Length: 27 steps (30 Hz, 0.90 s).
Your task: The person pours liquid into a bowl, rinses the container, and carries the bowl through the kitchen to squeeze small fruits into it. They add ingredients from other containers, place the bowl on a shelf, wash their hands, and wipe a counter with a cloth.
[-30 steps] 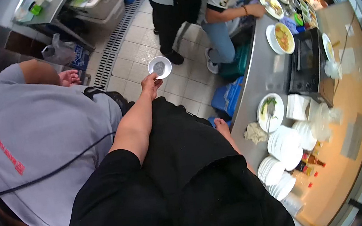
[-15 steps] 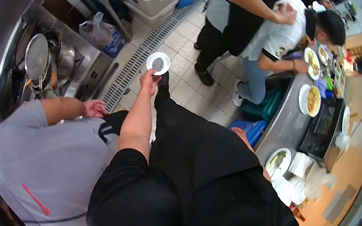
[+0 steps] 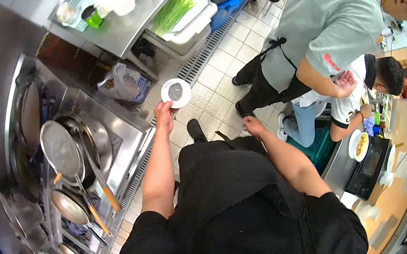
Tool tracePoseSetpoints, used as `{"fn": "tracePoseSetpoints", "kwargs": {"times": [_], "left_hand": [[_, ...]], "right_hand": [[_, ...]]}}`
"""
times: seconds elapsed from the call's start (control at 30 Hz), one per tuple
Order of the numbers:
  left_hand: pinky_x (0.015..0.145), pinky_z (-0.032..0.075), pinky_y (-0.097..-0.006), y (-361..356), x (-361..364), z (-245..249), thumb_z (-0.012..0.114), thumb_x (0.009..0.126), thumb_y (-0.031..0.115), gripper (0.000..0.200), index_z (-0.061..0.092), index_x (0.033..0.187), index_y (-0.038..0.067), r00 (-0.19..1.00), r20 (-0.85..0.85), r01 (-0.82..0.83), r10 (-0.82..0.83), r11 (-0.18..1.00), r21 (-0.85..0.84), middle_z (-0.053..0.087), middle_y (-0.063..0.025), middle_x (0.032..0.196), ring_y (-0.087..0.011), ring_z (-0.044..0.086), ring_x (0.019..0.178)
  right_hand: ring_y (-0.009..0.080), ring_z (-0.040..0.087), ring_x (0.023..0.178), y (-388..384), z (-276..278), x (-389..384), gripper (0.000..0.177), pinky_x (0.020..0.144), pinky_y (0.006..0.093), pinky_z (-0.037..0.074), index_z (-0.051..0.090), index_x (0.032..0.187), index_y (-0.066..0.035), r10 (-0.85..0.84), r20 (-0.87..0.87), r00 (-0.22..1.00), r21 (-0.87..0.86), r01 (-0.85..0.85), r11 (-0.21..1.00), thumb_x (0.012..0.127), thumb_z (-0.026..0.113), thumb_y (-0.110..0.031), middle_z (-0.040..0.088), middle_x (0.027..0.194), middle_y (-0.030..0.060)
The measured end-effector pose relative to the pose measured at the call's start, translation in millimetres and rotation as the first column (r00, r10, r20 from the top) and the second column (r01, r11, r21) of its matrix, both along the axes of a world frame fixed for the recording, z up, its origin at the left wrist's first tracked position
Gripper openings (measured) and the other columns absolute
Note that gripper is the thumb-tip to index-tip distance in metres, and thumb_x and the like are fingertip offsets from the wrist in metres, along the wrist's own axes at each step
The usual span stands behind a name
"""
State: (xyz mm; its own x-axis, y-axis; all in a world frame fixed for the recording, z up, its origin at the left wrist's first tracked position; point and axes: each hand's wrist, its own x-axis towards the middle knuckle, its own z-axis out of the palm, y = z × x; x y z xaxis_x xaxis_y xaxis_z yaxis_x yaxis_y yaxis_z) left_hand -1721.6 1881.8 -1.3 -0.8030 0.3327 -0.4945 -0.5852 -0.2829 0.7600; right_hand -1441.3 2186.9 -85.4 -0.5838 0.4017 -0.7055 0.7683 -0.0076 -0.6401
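Note:
A small white dish (image 3: 183, 97) with something grey in its middle is held at its lower left rim by my left hand (image 3: 163, 116), out in front of my body above the tiled floor. My right hand (image 3: 253, 125) hangs in front of me, over the floor near a co-worker's dark shoes. Its fingers are curled in, and whether anything is inside them cannot be made out.
On the left, a steel stove (image 3: 125, 122) carries pans, strainers and a wok. A steel table (image 3: 121, 30) and a tub with green stalks (image 3: 176, 15) stand ahead. Two co-workers stand by the right counter, which bears a bowl of food (image 3: 362, 147).
The co-worker in grey at the left is out of view, and the stove shows. The view has shifted. My right hand has come forward into view. The dish remains in my left hand.

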Motion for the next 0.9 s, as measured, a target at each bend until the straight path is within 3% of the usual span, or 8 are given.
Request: {"fn": "tracePoseSetpoints", "kwargs": {"times": [0.2,0.27,0.33,0.43,0.57,0.63,0.73,0.9], "left_hand": [[0.076,0.052,-0.0322,-2.0,-61.4,24.7,0.062,0.085,0.01,0.026,0.064,0.109,0.0,0.999,-0.029,0.044,-0.046,0.998,-0.052,0.069,-0.0057,0.098,-0.0157,0.065,0.084],[0.086,0.051,-0.0375,-5.0,-72.5,25.8,0.059,0.084,0.008,0.028,0.062,0.111,-0.001,0.997,-0.026,0.074,-0.077,0.994,-0.077,0.068,-0.0083,0.106,-0.0192,0.065,0.095],[0.088,0.051,-0.0373,-2.1,-81.4,34.5,0.058,0.084,0.007,0.028,0.062,0.11,-0.002,0.998,-0.024,0.056,-0.057,0.996,-0.066,0.068,-0.0088,0.105,-0.0194,0.065,0.095],[0.08,0.052,-0.0334,2.9,-91.0,56.9,0.059,0.084,0.003,0.029,0.063,0.112,-0.005,0.999,-0.044,-0.005,0.0,0.994,-0.11,0.068,-0.0082,0.103,-0.0183,0.066,0.09],[0.09,0.051,-0.0356,9.1,-105.3,79.9,0.059,0.083,0.0,0.032,0.061,0.114,-0.006,0.997,-0.025,-0.08,0.078,0.991,-0.109,0.066,-0.011,0.11,-0.0201,0.064,0.102],[0.091,0.05,-0.0362,14.5,-116.8,91.6,0.058,0.082,0.0,0.032,0.061,0.114,-0.006,0.996,0.003,-0.093,0.094,0.988,-0.123,0.066,-0.0111,0.111,-0.0206,0.063,0.103],[0.09,0.05,-0.0357,32.3,-148.1,113.2,0.057,0.081,0.001,0.032,0.062,0.112,-0.006,0.997,-0.017,-0.08,0.078,0.987,-0.142,0.066,-0.0105,0.108,-0.0208,0.064,0.099],[0.087,0.051,-0.0323,71.3,-221.8,128.2,0.057,0.081,0.001,0.034,0.061,0.114,-0.007,0.996,-0.025,0.08,-0.084,0.99,-0.117,0.067,-0.0099,0.106,-0.0183,0.065,0.097]], "right_hand": [[0.015,0.059,0.07,15.2,-21.6,-163.1,0.021,0.065,0.0319,0.049,0.064,0.092,-0.004,0.217,-0.071,0.974,0.216,-0.197,0.956,0.092,0.062,-0.025,0.063,0.076,0.0047],[0.0163,0.06,0.071,17.7,-20.4,-198.3,0.021,0.066,0.0332,0.05,0.065,0.09,-0.004,0.205,-0.072,0.976,0.21,-0.186,0.96,0.09,0.063,-0.025,0.064,0.075,0.0064],[0.0225,0.064,0.076,24.1,29.4,-240.2,0.021,0.072,0.0366,0.052,0.068,0.09,-0.004,0.314,0.071,0.947,0.271,-0.322,0.907,0.085,0.062,-0.023,0.069,0.081,0.0136],[0.0302,0.067,0.083,46.2,17.3,-287.8,0.026,0.078,0.0394,0.052,0.07,0.094,-0.004,0.396,0.126,0.91,0.323,-0.415,0.85,0.081,0.059,-0.023,0.071,0.092,0.0204],[0.0391,0.066,0.1,68.7,25.7,-352.0,0.037,0.09,0.0423,0.051,0.07,0.103,0.0,0.448,0.243,0.86,0.327,-0.508,0.797,0.086,0.05,-0.026,0.068,0.107,0.0252],[0.0387,0.064,0.106,77.5,30.3,-374.2,0.039,0.095,0.0424,0.05,0.068,0.103,0.004,0.415,0.314,0.854,0.228,-0.492,0.84,0.088,0.047,-0.025,0.066,0.112,0.0258],[0.0356,0.061,0.113,104.1,7.7,-411.6,0.037,0.097,0.0413,0.049,0.07,0.107,0.004,0.598,0.368,0.712,0.343,-0.701,0.625,0.09,0.044,-0.017,0.064,0.118,0.025],[0.034,0.06,0.117,172.0,-1.7,-438.8,0.039,0.098,0.0408,0.049,0.069,0.111,0.004,0.623,0.475,0.622,0.259,-0.775,0.577,0.09,0.042,-0.015,0.062,0.124,0.0238]]}}
